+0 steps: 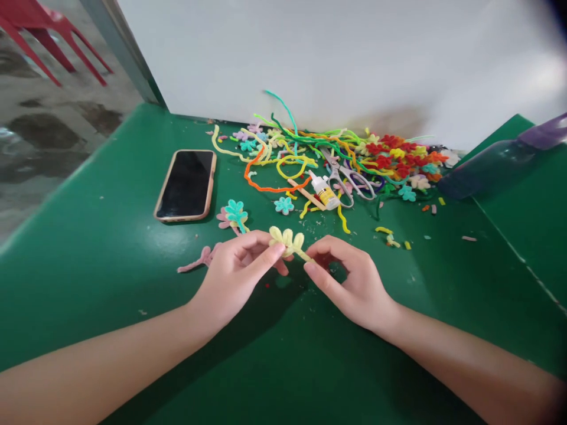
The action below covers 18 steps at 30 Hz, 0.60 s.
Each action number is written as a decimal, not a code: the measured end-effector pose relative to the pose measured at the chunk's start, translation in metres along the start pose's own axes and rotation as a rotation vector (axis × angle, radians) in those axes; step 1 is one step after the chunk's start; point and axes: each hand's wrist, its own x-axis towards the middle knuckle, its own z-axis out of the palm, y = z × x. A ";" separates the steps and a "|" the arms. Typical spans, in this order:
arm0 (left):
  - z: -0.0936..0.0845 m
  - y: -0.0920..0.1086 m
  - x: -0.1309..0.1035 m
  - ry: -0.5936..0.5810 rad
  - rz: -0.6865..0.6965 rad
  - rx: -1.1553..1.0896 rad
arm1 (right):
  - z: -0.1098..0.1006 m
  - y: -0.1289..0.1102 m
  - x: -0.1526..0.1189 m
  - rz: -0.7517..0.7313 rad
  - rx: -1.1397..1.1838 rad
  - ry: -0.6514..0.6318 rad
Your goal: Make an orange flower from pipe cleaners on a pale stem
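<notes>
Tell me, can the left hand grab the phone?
Probably yes: the phone lies just past the left hand, with nothing seen blocking it, though those fingers are holding a fuzzy yellow piece.

Fuzzy looped sprig: pale yellow.
Flat painted tabletop: plain green.
Rectangular phone: black screen, pinkish-tan case edge.
Long-handled scissors: silvery blades, pale greyish-purple handles.
Small glue-type bottle: white, yellow label.
Legged plastic chair: red.
Fuzzy leafy sprig: turquoise.
</notes>
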 end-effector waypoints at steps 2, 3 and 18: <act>0.000 0.001 0.000 -0.002 0.019 0.006 | 0.001 0.000 0.001 -0.003 -0.024 0.019; 0.000 0.002 0.000 0.002 0.026 0.003 | 0.001 0.001 0.001 -0.008 -0.034 0.023; -0.002 -0.004 0.001 0.288 0.293 0.217 | -0.015 0.026 0.020 -0.298 -0.380 0.105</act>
